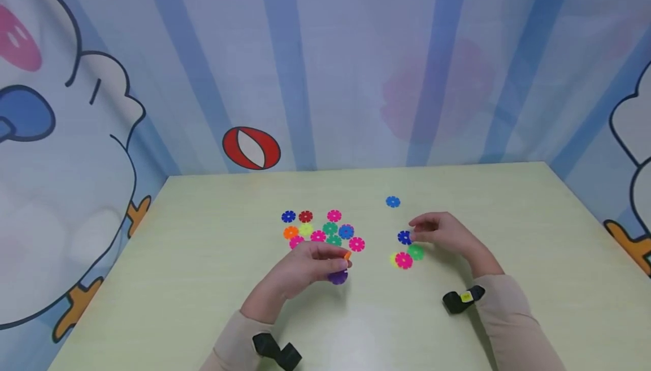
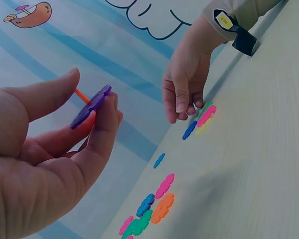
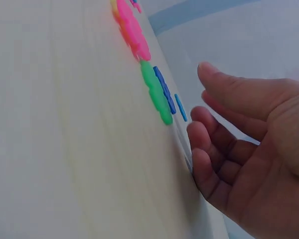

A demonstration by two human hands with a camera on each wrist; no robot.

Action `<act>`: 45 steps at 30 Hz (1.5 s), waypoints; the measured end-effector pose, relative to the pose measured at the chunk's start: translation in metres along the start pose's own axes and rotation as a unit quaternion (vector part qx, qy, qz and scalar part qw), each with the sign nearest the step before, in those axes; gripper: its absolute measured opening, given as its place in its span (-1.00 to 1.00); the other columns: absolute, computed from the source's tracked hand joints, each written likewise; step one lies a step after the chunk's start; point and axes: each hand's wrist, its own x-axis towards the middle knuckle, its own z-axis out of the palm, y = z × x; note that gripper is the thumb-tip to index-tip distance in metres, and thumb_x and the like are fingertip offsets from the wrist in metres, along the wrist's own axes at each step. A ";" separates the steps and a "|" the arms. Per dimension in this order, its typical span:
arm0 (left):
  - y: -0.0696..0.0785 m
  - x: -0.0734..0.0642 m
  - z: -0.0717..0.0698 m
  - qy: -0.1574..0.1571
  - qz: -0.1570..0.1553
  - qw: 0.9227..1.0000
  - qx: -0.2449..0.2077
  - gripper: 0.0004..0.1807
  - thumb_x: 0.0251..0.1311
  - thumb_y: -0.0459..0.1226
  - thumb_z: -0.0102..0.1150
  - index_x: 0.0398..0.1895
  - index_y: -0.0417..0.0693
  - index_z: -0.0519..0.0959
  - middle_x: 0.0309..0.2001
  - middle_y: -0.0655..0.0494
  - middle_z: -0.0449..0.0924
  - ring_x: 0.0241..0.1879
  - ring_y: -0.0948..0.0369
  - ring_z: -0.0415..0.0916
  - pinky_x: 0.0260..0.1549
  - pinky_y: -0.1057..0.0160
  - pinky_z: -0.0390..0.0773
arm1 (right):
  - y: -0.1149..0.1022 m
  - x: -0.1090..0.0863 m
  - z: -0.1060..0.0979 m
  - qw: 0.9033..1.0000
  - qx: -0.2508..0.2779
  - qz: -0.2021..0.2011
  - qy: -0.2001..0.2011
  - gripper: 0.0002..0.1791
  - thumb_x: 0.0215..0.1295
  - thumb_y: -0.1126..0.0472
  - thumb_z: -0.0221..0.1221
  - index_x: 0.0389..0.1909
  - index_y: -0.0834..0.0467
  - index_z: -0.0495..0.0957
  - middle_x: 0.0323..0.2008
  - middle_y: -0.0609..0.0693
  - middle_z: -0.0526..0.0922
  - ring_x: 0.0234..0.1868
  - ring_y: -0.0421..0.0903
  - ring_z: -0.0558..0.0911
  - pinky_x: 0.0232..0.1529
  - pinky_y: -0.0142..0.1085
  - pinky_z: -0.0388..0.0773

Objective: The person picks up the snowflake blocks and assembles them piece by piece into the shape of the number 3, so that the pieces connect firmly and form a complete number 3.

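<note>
My left hand [image 1: 304, 269] pinches a purple snowflake disc [image 2: 92, 106] above the table. An orange snowflake disc [image 2: 81, 95], seen edge-on, stands at an angle against the purple one; whether their slots interlock cannot be made out. My right hand [image 1: 443, 234] hovers just over the table with fingers loosely bent and nothing between them. Close to its fingertips lie a dark blue disc [image 1: 404, 238] and a green disc [image 3: 155, 92]. A pink disc [image 1: 404, 261] partly covers a yellow disc [image 1: 393, 259] beside them.
Left of centre several loose discs lie in a cluster, among them a red disc [image 1: 306, 217], an orange disc [image 1: 291, 232] and a pink disc [image 1: 357, 244]. A lighter blue disc [image 1: 393, 201] sits farther back. Behind the pale table [image 1: 203, 235] stands a printed curtain [image 1: 346, 77].
</note>
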 end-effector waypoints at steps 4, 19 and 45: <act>-0.001 0.001 -0.001 -0.001 -0.001 1.000 -0.005 -0.58 0.23 -0.26 0.25 0.12 -0.26 0.55 -0.11 -0.03 0.68 -0.13 0.16 0.64 -0.09 0.20 0.63 | -0.001 0.002 0.004 1.000 -0.003 0.004 0.002 -0.57 0.24 0.17 0.28 0.05 0.33 0.55 -0.15 0.10 0.63 -0.14 -0.05 0.55 -0.08 -0.24 0.51; -0.004 0.001 -0.002 -0.001 0.004 1.000 -0.012 -0.58 0.22 -0.27 0.25 0.12 -0.28 0.54 -0.10 -0.06 0.68 -0.13 0.15 0.65 -0.08 0.19 0.63 | -0.010 0.010 0.017 0.997 -0.075 0.022 0.019 -0.56 0.08 0.13 0.40 -0.06 0.30 0.62 -0.33 0.03 0.52 -0.26 -0.04 0.42 -0.25 -0.27 0.38; -0.004 0.002 -0.002 0.003 -0.002 1.000 -0.013 -0.59 0.23 -0.27 0.25 0.12 -0.24 0.55 -0.12 0.01 0.67 -0.14 0.20 0.63 -0.08 0.24 0.62 | -0.031 0.002 0.016 0.999 -0.010 0.008 0.041 -0.76 0.30 0.24 0.21 -0.09 0.29 0.53 -0.31 0.08 0.58 -0.37 -0.07 0.54 -0.31 -0.27 0.56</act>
